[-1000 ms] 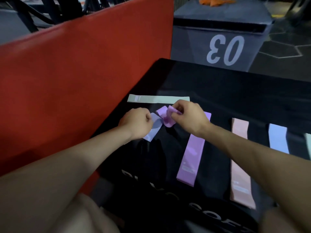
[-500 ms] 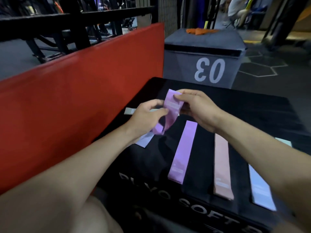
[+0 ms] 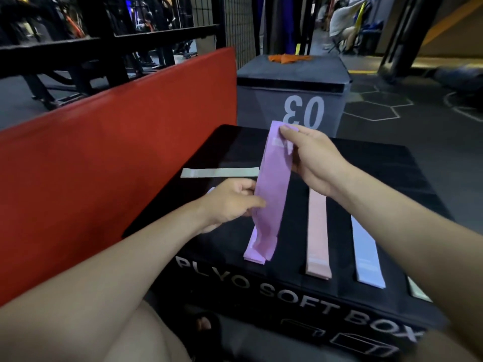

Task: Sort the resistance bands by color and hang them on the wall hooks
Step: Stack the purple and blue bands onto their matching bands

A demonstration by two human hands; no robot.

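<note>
I hold a purple band (image 3: 271,189) stretched out above the black soft box (image 3: 366,163). My right hand (image 3: 311,163) pinches its top end. My left hand (image 3: 230,205) pinches its left edge near the middle. Its lower end hangs over a second purple band (image 3: 252,253) lying on the box. A pink band (image 3: 317,236) and a light blue band (image 3: 366,254) lie flat to the right. A pale green band (image 3: 219,172) lies crosswise at the back left. Another pale band (image 3: 418,291) shows at the right under my forearm. A sliver of a light band peeks behind my left hand.
A red padded wall (image 3: 117,158) runs along the left. A grey box marked 03 (image 3: 292,100) stands behind, with orange bands (image 3: 287,58) on top. Black metal racks (image 3: 104,40) fill the back left. Dark gym floor (image 3: 418,113) lies to the right. No hooks are in view.
The crumpled purple band has been lifted off the box and pulled out straight. My right hand rose with its top end; my left hand slid along its edge. The view tilted up.
</note>
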